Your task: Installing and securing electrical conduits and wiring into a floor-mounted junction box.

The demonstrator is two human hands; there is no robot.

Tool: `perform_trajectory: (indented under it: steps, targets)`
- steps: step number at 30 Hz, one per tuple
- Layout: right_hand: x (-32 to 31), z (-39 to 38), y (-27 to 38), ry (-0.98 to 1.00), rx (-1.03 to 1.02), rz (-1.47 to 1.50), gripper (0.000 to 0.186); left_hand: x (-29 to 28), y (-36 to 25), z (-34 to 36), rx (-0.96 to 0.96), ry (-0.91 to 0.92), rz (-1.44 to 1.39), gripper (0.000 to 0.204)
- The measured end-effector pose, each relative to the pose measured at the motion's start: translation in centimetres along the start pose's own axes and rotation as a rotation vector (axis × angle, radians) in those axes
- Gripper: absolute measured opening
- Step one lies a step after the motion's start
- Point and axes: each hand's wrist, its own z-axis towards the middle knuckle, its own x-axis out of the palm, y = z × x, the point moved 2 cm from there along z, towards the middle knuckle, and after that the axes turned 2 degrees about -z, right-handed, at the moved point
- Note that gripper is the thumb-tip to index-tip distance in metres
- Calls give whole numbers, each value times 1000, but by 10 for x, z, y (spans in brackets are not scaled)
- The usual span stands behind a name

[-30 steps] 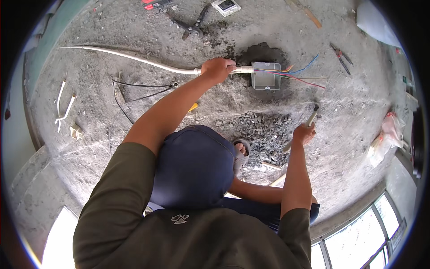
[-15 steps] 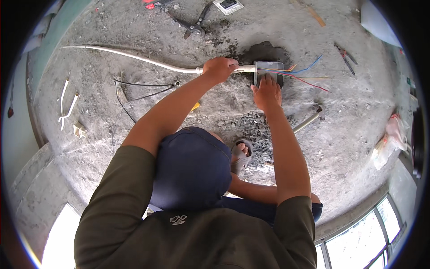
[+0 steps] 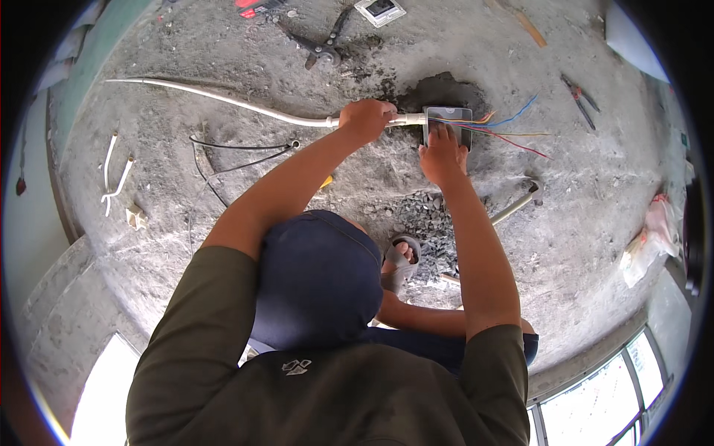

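A bent knee (image 3: 320, 275) fills the gap between the arms, with a sandal (image 3: 396, 279) right beside the rubble (image 3: 419, 212). The right forearm blocks part of that pile, and a hammer (image 3: 513, 207) lies just right of it. 2 hands, 2 spots: left hand (image 3: 364, 121) is wrapped round the white pipe (image 3: 253, 107), right hand (image 3: 444, 157) has its fingers down in the box (image 3: 450, 112), can't tell if they're gripping. Box is on the floor at the pipe's right end, blue, orange and red wires (image 3: 510, 118) running out its right side. Further off: bag (image 3: 648, 236), contents unclear, pliers (image 3: 580, 102), cutters (image 3: 324, 53).
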Motion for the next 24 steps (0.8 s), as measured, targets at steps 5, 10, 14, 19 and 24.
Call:
perform_trajectory:
  steps: [5, 10, 14, 19, 24]
  targets:
    - [2, 18, -8, 123, -27, 71, 54, -4, 1, 4, -36, 43, -3, 28]
    - [30, 30, -12, 149, -33, 31, 53, -4, 1, 10, -33, 87, 0, 30]
    - [40, 35, -7, 163, -21, -7, 55, -5, 7, 10, -24, 107, 27, 30]
    - [53, 35, -25, 120, -51, -113, 56, 0, -8, 10, 300, 0, 217, 18]
    - [-2, 23, 1, 244, 67, 59, 56, -22, -15, -10, 600, -113, 287, 13]
